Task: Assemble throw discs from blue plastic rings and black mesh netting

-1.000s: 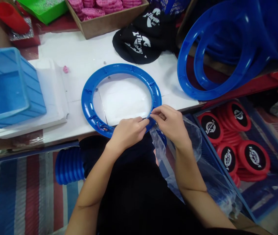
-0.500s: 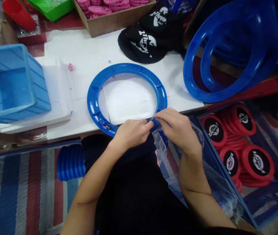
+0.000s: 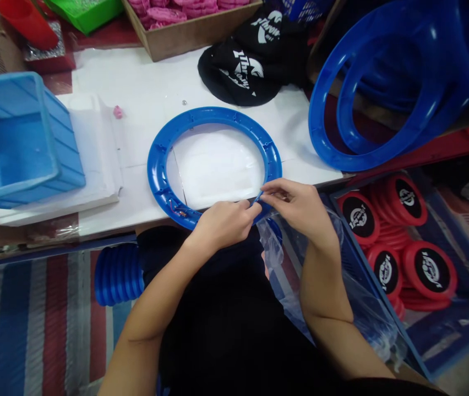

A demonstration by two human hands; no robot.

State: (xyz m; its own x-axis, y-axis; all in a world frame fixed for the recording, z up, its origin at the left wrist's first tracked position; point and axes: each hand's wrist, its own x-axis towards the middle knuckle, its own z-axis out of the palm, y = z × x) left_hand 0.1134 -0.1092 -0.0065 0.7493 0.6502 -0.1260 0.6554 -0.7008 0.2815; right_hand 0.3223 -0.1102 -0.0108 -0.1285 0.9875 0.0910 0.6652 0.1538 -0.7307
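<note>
"Where is the blue ring (image 3: 158, 175) just now?"

"On the counter (image 3: 133, 146), right in front of both hands. The left hand (image 3: 227, 223) lies over its near edge and hides part of it, and the right hand (image 3: 296, 208) is at its near right side. Some thin wires (image 3: 181, 213) sit in the ring's channel, just left of the left hand."

"And the fingers?"

"The right hand has thumb and forefinger pinched on a thin blue piece (image 3: 257, 198). The left hand's fingers curl in, tips at the other end of that piece; whether they grip it, I can't tell, since the knuckles cover it."

"What about the containers?"

"Well left of the left hand, a light blue bin (image 3: 63, 140) stands on a white slab (image 3: 101, 165). Far beyond the hands, a cardboard box (image 3: 201, 34) holds pink pieces (image 3: 168, 14). Farther left are a green tray (image 3: 87, 17) and a red box (image 3: 55, 63) of small shiny bits, a red cup (image 3: 28, 23) tilted over it. Right of the right hand, a dark blue crate (image 3: 461, 333) holds red discs (image 3: 410, 261) with black centres."

"Anything close by?"

"Clear plastic (image 3: 288, 294) hangs right by the right wrist. Past the ring lie black printed cloths (image 3: 226, 82), and more blue rings (image 3: 320, 129) lean beyond the right hand."
</note>
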